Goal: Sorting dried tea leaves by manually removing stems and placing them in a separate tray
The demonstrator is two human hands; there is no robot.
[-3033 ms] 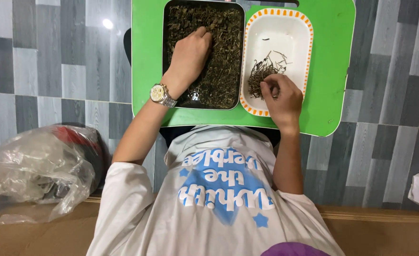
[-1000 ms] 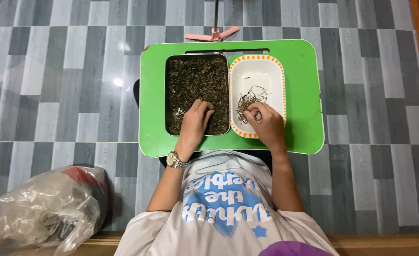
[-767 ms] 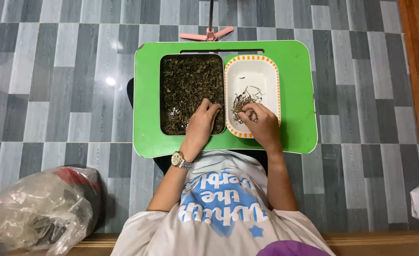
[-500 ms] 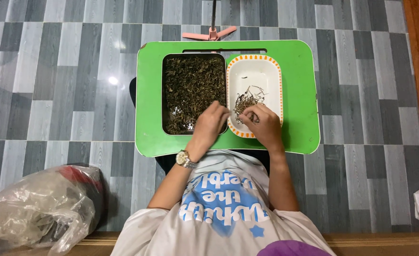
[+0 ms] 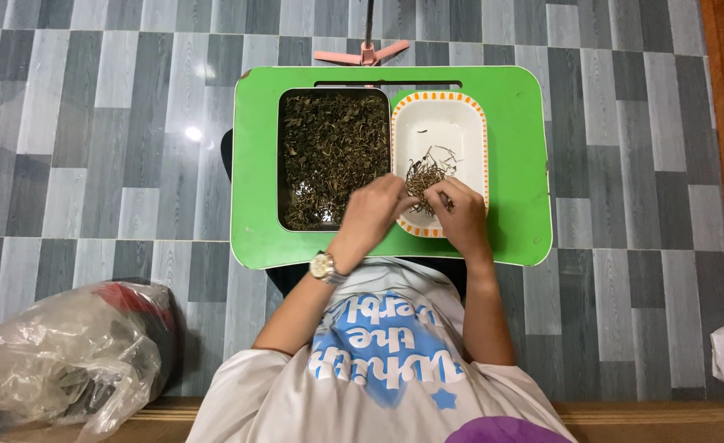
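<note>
Floor: grey plank-pattern tiles, light and dark mix, w/ a glare spot left of the desk.
Desk: small green lap desk, rounded corners, slot handle along far edge; sat over the person's lap.
Dark tray: black rectangular tray on desk's left half, filled w/ dried dark-green leaves.
White tray: white rectangular tray w/ orange-patterned rim, just beside the dark tray on its right, touching or nearly so.
Stems: small pile of thin brownish stems in the near half of the white tray; far half mostly bare, a few stray bits.
Left hand: left hand blurred, over near right corner of the dark tray, fingers reaching toward the white tray's edge; looked pinched together, but can't tell if anything was held.
Right hand: right hand over near end of the white tray, fingertips curled and pinched at the stem pile, apparently gripping a stem or two; too small to be sure.
Hands' relation: fingertips close together, near the seam btw. the two trays.
Watch: wristwatch on left wrist, pale dial.
Shirt: white tee w/ blue print.
Bag: crumpled clear plastic bag on floor at person's left, well apart from desk.
Stand: pink tripod base on floor just beyond desk's far edge.
</note>
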